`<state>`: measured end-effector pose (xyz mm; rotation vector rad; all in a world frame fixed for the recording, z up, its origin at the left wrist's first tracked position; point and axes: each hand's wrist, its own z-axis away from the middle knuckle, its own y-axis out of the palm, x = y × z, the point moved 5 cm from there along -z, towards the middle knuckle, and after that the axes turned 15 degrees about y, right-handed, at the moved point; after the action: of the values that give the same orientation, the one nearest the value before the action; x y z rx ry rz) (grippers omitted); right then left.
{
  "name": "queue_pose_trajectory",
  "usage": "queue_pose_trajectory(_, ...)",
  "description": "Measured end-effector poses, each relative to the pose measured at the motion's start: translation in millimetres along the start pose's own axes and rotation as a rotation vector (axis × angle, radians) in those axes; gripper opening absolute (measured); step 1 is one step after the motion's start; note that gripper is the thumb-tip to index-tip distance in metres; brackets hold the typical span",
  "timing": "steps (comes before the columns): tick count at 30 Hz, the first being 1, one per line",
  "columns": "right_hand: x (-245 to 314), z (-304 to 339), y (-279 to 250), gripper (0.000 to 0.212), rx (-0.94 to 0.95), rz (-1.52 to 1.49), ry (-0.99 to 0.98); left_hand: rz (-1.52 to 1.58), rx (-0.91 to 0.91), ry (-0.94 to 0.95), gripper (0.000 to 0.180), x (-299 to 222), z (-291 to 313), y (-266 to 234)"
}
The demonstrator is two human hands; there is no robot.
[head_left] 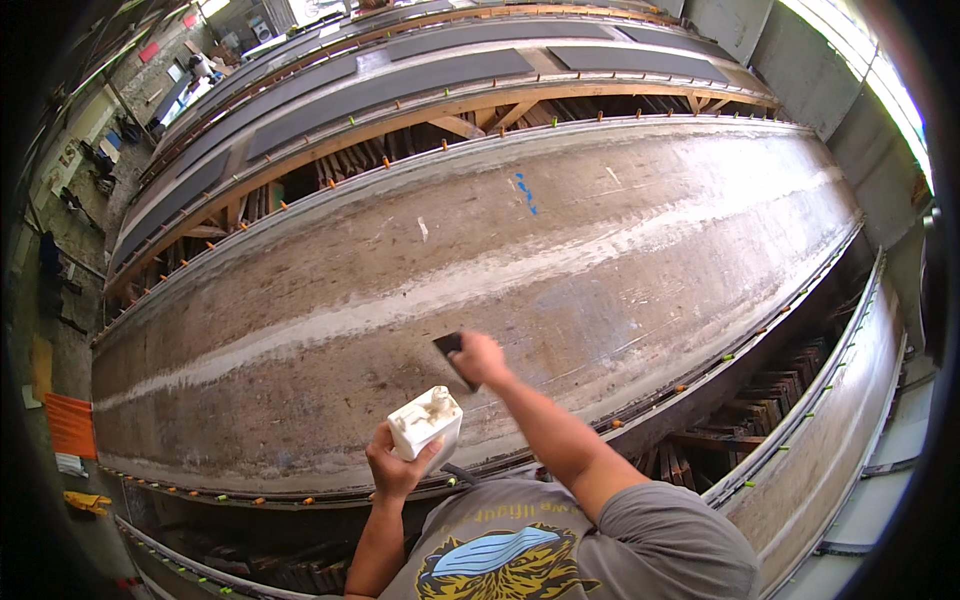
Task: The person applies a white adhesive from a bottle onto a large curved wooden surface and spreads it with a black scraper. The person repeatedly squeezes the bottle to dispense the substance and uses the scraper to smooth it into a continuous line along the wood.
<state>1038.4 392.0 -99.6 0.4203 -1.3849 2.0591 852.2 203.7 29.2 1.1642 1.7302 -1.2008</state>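
My left hand (393,466) is wrapped round a white rectangular tub (428,432), its open top tilted and showing lumps of cream-coloured paste. Just beyond and to the right, my right hand (481,358) grips a thin dark scraper (457,362), its flat blade angled down over a long brown table (400,330). Whether the blade touches that worn surface I cannot tell. A pale band of filler (420,292) runs lengthwise along the table, on the far side of my hands.
Small orange and green pegs line the table's edges. Behind stands another long table with dark grey slabs (400,90) on a wooden frame. A narrower table (825,440) lies at the right. Orange sheeting (70,427) hangs at the left end. Stacked boards (785,395) fill the gap below.
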Motion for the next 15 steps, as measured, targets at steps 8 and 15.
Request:
queue_pose_trajectory(8, -221.9, -107.2, -227.5, 0.044, -0.410, 0.004, 0.423, -0.056, -0.116, -0.025, 0.051, 2.3, 18.2, -13.6)
queue_pose_trajectory(15, -210.0, -102.6, -212.3, 0.030, -0.487, 0.435, 0.241, 0.007, -0.136, -0.073, 0.054, 10.0, 32.1, -10.3)
